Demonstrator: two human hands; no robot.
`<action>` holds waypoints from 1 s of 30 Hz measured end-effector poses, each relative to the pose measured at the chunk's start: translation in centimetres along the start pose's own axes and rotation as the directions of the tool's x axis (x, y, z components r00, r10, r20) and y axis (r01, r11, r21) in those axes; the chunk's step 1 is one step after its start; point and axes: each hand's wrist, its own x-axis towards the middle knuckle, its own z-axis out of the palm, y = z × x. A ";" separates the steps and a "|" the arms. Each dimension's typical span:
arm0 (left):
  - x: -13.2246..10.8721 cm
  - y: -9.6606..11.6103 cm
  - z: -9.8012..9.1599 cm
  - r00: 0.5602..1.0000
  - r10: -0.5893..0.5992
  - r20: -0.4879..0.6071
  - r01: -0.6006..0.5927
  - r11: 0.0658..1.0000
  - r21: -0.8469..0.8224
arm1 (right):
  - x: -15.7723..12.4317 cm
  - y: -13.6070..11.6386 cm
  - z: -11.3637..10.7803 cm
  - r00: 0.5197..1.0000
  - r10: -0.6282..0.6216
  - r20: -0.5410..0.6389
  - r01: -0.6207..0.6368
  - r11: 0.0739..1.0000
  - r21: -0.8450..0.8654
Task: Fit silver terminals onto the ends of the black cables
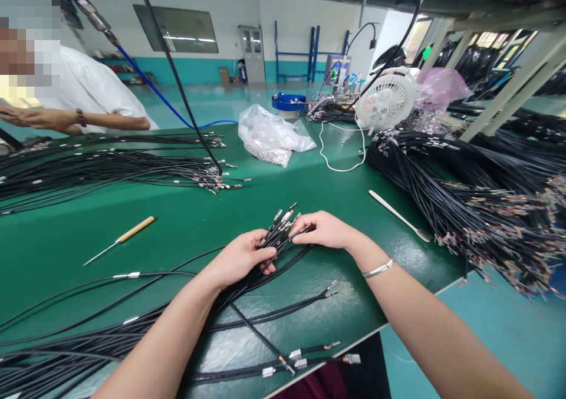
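Several black cables (278, 235) are gathered in my left hand (247, 254), whose fingers wrap round them just behind the ends. Those ends carry small metal and white tips and fan out upward. From the right, my right hand (325, 229) pinches the tip of one black cable (305, 230) between thumb and fingers. More loose cables (274, 316) lie beneath and in front of my hands, some with silvery tags. Their lengths run off to the lower left, partly covered by my left forearm.
A yellow-handled pick (137, 229) lies left on the green table (186, 216). Cable bundles (110, 169) lie behind it. A clear bag (274, 137) of small metal parts, a white fan (387, 101), a pale stick (398, 215) and a big cable heap (469, 181) sit beyond. A person (97, 86) works far left.
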 end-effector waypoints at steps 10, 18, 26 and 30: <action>0.1 -0.5 -0.1 0.999 0.031 0.039 -0.031 1.000 -0.002 | -0.1 0.8 -0.6 0.996 0.071 0.048 -0.080 0.973 0.217; -0.2 0.0 0.1 0.999 0.024 0.035 -0.026 0.998 0.063 | -0.4 0.5 -1.3 0.983 0.154 0.098 -0.172 0.961 0.218; -0.1 -0.2 1.0 0.996 0.071 -0.060 -0.047 0.940 0.337 | -2.5 1.1 -5.4 0.979 0.203 0.022 -0.195 0.963 -0.188; 0.0 -0.2 1.4 0.978 0.148 -0.148 -0.058 0.871 0.487 | -2.2 1.3 -4.7 0.989 0.132 0.065 -0.098 0.921 -0.377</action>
